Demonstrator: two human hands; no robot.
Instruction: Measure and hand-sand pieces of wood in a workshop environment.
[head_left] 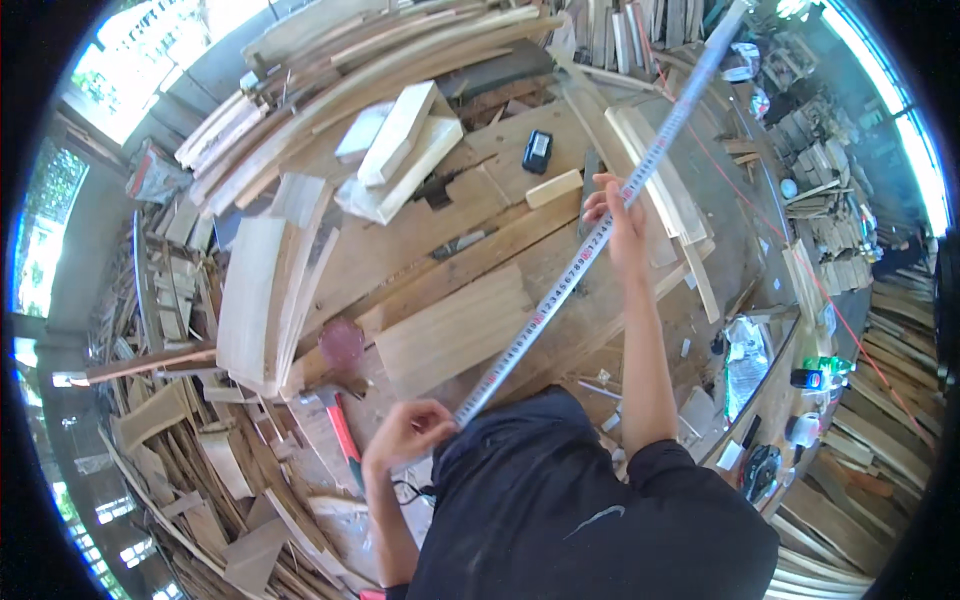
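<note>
A long steel measuring tape (590, 250) runs diagonally from near my chest up to the far right over a wooden workbench (450, 235). My left hand (408, 430) pinches the tape's near end close to my dark shirt. My right hand (615, 215) is stretched out and grips the tape farther along, above the planks. A flat wooden board (455, 330) lies on the bench just left of the tape.
A stack of pale boards (255, 300) sits at the bench's left, with white blocks (400, 135) and a small black box (537, 151) farther back. A red-handled tool (340, 425) lies near my left hand. Scrap wood (190, 480) covers the floor; a side bench at right holds tools.
</note>
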